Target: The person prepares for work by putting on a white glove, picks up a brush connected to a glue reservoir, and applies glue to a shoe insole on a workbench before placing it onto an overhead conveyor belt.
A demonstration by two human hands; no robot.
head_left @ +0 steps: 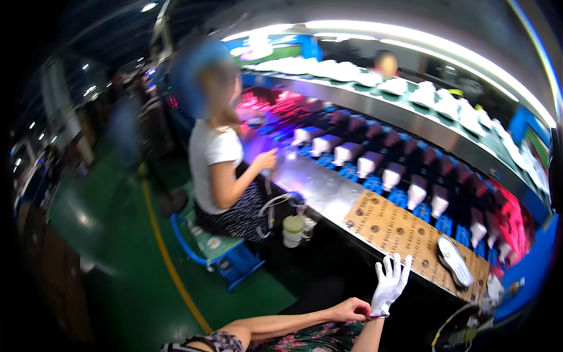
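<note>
My right hand (pixel 390 287) wears a white glove and is raised with its fingers spread, near the front edge of the workbench. At its wrist, my bare left hand (pixel 352 309) pinches the cuff of the glove (pixel 377 315). Just beyond the gloved hand, brown printed sheeting (pixel 390 229) covers part of the metal bench. A single white and grey shoe sole (pixel 454 262) lies on the sheeting, to the right of the glove and apart from it.
Behind the bench, pale pieces (pixel 393 176) sit in rows on blue holders under pinkish light. White shoe parts (pixel 393 86) line a raised shelf. A seated co-worker (pixel 220 164) is at left on a blue-framed stool (pixel 226 267); a lidded cup (pixel 293 230) hangs by the bench.
</note>
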